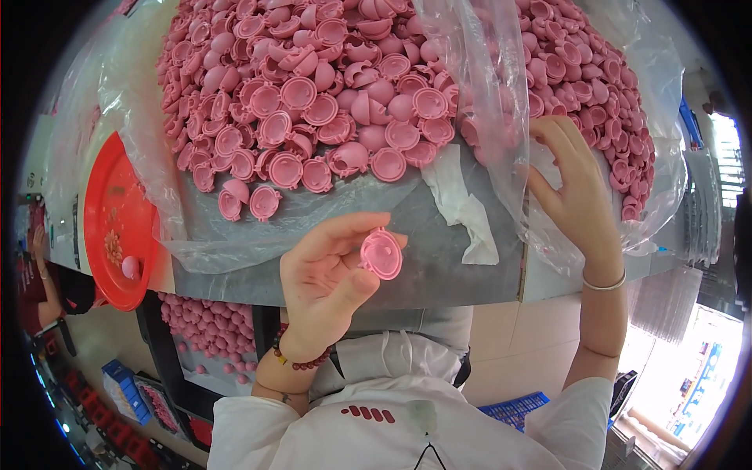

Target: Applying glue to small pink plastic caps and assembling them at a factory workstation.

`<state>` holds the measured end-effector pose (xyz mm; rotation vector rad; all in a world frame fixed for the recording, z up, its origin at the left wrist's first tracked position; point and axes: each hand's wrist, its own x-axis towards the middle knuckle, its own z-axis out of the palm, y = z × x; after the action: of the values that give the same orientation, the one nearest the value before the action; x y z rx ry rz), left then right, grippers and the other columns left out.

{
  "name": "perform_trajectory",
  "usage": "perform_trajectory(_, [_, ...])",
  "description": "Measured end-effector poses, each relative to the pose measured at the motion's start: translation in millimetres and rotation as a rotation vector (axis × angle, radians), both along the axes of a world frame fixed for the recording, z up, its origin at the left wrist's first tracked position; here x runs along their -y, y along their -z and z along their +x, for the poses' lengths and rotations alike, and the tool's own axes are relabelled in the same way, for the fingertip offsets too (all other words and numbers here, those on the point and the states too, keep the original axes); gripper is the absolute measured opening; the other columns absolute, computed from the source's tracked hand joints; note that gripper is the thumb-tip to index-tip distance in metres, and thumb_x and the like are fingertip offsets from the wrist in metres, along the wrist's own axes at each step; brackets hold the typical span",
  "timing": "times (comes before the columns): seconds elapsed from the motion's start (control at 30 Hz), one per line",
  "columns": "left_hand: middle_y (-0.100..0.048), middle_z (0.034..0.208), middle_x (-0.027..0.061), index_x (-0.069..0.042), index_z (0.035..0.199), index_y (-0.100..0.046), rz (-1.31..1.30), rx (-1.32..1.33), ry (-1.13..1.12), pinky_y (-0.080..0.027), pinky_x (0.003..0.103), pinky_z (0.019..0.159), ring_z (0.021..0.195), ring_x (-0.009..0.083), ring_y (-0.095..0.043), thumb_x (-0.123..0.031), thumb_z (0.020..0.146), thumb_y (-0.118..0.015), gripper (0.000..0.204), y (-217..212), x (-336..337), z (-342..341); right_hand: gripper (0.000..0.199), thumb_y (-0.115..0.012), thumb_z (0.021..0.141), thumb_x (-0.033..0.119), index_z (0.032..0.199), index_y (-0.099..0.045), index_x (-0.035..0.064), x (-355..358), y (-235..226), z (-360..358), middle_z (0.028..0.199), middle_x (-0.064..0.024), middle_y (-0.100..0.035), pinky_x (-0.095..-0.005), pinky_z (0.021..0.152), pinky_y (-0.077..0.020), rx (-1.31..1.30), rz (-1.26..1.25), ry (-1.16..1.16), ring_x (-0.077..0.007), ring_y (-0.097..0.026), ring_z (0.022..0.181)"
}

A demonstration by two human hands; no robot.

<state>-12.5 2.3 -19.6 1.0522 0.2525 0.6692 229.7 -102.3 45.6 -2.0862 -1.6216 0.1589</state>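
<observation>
My left hand (325, 270) pinches a pink plastic half-shell (381, 254) between thumb and fingers, its hollow side facing up toward me. The small cup has a raised rim with little tabs. Over at the right, my right hand (570, 184) reaches to the near edge of a second heap of pink half-shells (583, 90), thumb and fingers apart. Its fingertips are by the pieces and the clear plastic bag (501, 102), and no piece shows in its grip. A larger heap of the same half-shells (294, 94) spreads over the table ahead of my left hand.
A crumpled white tissue (462, 207) lies on the grey table (399, 200) between the heaps. At left stands a red tray (102, 188) with small scraps and a pink ball (131, 267). Below the table edge is a dark crate (164, 345) of pink balls. Another person's arm (48, 290) shows far left.
</observation>
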Motion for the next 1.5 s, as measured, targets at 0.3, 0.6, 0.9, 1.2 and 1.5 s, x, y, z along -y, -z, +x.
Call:
perform_trajectory(0.3, [-0.046, 0.115, 0.0244, 0.001, 0.120, -0.034, -0.335, 0.228, 0.203, -0.049, 0.029, 0.075, 0.094, 0.0223, -0.056, -0.010, 0.077, -0.060, 0.051, 6, -9, -1, 0.023, -0.064, 0.065, 0.010, 0.083, -0.052, 0.0024, 5, 14, -2, 0.078, -0.0088, -0.049, -0.0339, 0.062, -0.0395, 0.220, 0.011, 0.100, -0.0258, -0.048, 0.072])
perform_trajectory(0.6, [-0.043, 0.118, 0.0239, -0.002, 0.123, -0.031, -0.632, 0.353, 0.174, -0.048, 0.029, 0.077, 0.089, 0.0227, -0.058, -0.010, 0.080, -0.057, 0.052, 7, -8, -6, 0.015, -0.057, 0.073, 0.009, 0.073, -0.046, -0.0013, 26, -4, -14, 0.069, -0.0041, -0.040, -0.0249, 0.052, -0.0291, -0.212, 0.003, 0.221, -0.0153, -0.036, 0.059])
perform_trajectory(0.9, [-0.047, 0.115, 0.0236, 0.001, 0.120, -0.035, -0.417, 0.198, 0.199, -0.046, 0.031, 0.080, 0.091, 0.0201, -0.057, -0.011, 0.078, -0.060, 0.050, 1, -11, -6, 0.019, -0.060, 0.063, 0.016, 0.062, -0.046, 0.0049, 10, 23, -102, 0.062, -0.0057, -0.039, -0.0311, 0.048, -0.0263, -0.013, 0.003, -0.439, -0.0200, -0.038, 0.053])
perform_trajectory(1.2, [-0.048, 0.112, 0.0232, -0.003, 0.119, -0.036, -0.487, 0.141, 0.164, -0.048, 0.029, 0.070, 0.081, 0.0218, -0.059, -0.016, 0.074, -0.065, 0.055, -4, -8, -7, 0.028, -0.067, 0.060, 0.018, 0.081, -0.053, 0.0063, -4, 18, -111, 0.061, -0.0034, -0.042, -0.0301, 0.048, -0.0276, 0.140, -0.043, -0.137, -0.0187, -0.041, 0.049])
perform_trajectory(1.5, [-0.045, 0.117, 0.0238, -0.001, 0.123, -0.032, -0.745, 0.437, 0.391, -0.047, 0.029, 0.077, 0.088, 0.0207, -0.058, -0.014, 0.079, -0.059, 0.054, 10, -15, -14, 0.025, -0.063, 0.064, -0.001, 0.086, -0.052, 0.0015, -1, 22, -115, 0.068, -0.0072, -0.054, -0.0314, 0.051, -0.0407, -0.276, -0.044, -0.225, -0.0226, -0.052, 0.059])
